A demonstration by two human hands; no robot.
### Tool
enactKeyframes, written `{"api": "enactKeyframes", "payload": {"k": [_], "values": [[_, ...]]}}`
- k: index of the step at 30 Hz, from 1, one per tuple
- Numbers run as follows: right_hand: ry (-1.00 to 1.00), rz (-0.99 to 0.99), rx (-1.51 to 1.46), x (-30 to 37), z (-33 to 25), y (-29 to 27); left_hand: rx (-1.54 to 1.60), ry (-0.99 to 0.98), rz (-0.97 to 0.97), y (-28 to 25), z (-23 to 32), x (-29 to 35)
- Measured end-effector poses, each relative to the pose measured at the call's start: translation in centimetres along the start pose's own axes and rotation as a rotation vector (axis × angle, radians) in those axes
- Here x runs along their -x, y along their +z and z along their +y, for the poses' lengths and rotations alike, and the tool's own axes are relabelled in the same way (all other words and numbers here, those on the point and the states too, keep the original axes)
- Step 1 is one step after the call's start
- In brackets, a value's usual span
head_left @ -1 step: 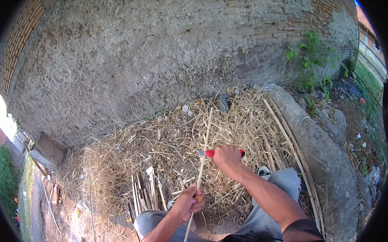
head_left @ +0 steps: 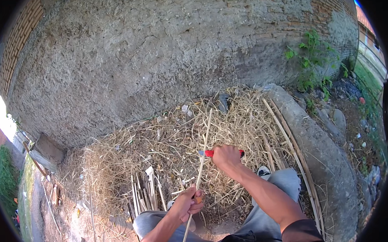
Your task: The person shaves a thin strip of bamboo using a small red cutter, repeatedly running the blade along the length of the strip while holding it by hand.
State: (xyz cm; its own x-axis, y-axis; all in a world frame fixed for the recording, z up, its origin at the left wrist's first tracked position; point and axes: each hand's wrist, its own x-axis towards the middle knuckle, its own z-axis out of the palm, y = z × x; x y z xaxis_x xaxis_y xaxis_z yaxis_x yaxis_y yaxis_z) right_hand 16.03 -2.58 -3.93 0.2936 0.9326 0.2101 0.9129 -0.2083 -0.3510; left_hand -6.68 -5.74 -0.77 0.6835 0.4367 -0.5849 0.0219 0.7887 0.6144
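Note:
A long, thin pale stick, apparently bamboo (head_left: 206, 131), slants up and away from between my knees. My left hand (head_left: 186, 206) is closed around its lower part, with something orange-brown showing at the fingers. Farther up, my right hand (head_left: 226, 157) grips a red utility knife (head_left: 209, 153). The knife's short grey blade points left and meets the stick, crossing it. Below my left hand, the stick's lower end runs out of view at the bottom edge. Straw-like shavings (head_left: 241, 123) lie thick on the ground beneath both hands.
A rough grey wall (head_left: 178, 57) rises beyond the shavings. Several split strips (head_left: 147, 192) stand by my left knee. Long poles (head_left: 292, 149) lie along a concrete edge (head_left: 321, 158) at right. A green plant (head_left: 312, 61) grows at the wall's foot.
The stick has slid very slightly toward me. Both hands stay almost where they were, with the blade still against the stick.

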Motion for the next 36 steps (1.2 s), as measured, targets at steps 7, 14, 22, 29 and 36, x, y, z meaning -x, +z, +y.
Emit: {"api": "enactKeyframes", "payload": {"k": [7,14,22,29,36], "values": [[0.039,-0.151,0.008,-0.4,1.5,1.4,0.008,-0.112,0.042,-0.8,-1.0,1.5],[0.084,-0.188,0.053,-1.9,2.8,3.0,0.083,-0.187,0.071,-2.2,-2.4,3.2],[0.11,-0.081,0.158,-2.5,5.3,6.3,0.085,-0.279,0.063,-4.4,-4.0,5.3],[0.195,-0.323,0.256,-2.6,5.9,6.2,0.058,-0.335,0.104,-6.8,-4.9,5.5],[0.363,-0.257,0.086,-3.7,10.6,2.4,-0.069,-0.346,0.148,-9.8,-4.6,7.2]]}}
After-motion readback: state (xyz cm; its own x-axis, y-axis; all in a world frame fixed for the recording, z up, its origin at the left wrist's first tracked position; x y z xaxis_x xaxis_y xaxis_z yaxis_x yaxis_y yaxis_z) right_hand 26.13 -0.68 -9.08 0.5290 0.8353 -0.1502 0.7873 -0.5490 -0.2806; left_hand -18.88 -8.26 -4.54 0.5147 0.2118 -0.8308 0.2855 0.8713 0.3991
